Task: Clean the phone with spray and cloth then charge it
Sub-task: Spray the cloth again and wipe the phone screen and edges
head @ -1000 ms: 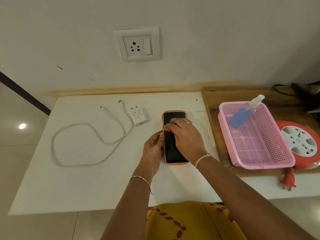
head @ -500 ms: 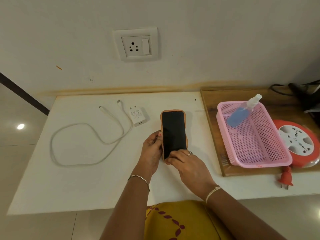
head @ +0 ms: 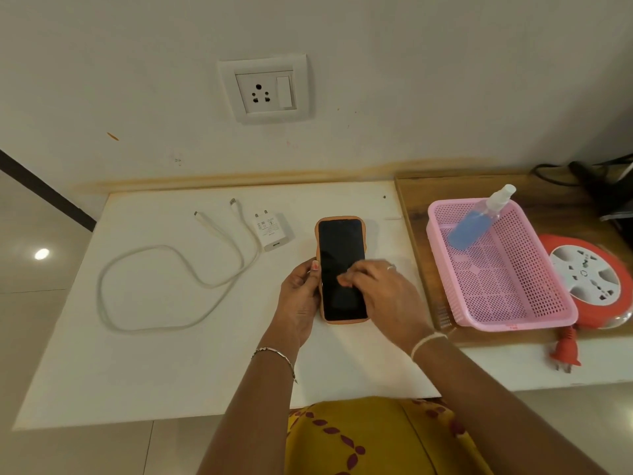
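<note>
A phone in an orange case lies screen-up on the white table. My left hand grips its left edge, thumb on the rim. My right hand lies over the middle of the dark screen with curled fingers pinching a small pale wad of cloth, mostly hidden beneath them. A blue spray bottle leans in the pink basket on the right. A white charger adapter and its looped white cable lie left of the phone.
A wall socket with a switch sits above the table. The basket stands on a wooden board. A red extension reel lies to its right, its red plug near the table's front edge. Dark cables lie at the back right.
My right hand slid from the top of the screen down to its bottom, then back up to the middle. The left hand kept its hold on the phone's edge.
</note>
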The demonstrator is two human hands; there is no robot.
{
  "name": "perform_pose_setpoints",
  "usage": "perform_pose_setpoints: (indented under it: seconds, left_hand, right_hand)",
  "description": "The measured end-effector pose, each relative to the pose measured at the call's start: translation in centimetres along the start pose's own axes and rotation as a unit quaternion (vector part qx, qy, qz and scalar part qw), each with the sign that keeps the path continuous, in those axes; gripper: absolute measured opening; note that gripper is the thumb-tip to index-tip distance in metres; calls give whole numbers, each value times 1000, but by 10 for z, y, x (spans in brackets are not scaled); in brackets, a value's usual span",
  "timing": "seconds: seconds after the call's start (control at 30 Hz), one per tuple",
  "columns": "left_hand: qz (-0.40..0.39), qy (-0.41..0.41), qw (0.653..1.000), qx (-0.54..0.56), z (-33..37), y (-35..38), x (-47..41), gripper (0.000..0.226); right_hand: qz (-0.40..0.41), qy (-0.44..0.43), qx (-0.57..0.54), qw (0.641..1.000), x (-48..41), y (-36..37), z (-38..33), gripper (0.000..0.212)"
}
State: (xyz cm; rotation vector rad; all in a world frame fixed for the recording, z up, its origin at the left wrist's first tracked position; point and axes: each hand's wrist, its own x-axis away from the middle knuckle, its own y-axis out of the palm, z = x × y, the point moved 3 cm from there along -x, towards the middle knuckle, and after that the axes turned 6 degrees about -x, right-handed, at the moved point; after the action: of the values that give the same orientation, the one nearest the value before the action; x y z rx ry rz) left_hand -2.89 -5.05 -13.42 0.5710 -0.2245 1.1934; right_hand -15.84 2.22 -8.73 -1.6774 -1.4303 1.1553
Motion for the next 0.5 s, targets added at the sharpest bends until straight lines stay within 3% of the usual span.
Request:
perform_pose_setpoints:
  seconds: [0.37,0.5]
  left_hand:
    - [6,-8,1000,-7,-4,-1,-2,26]
    - [10,-7,1000,-10,-3,-1,-2,25]
  right_hand:
    - [72,55,6,996,-70,-26,19,28]
    - [143,143,-27,979,-46,-34,29,25]
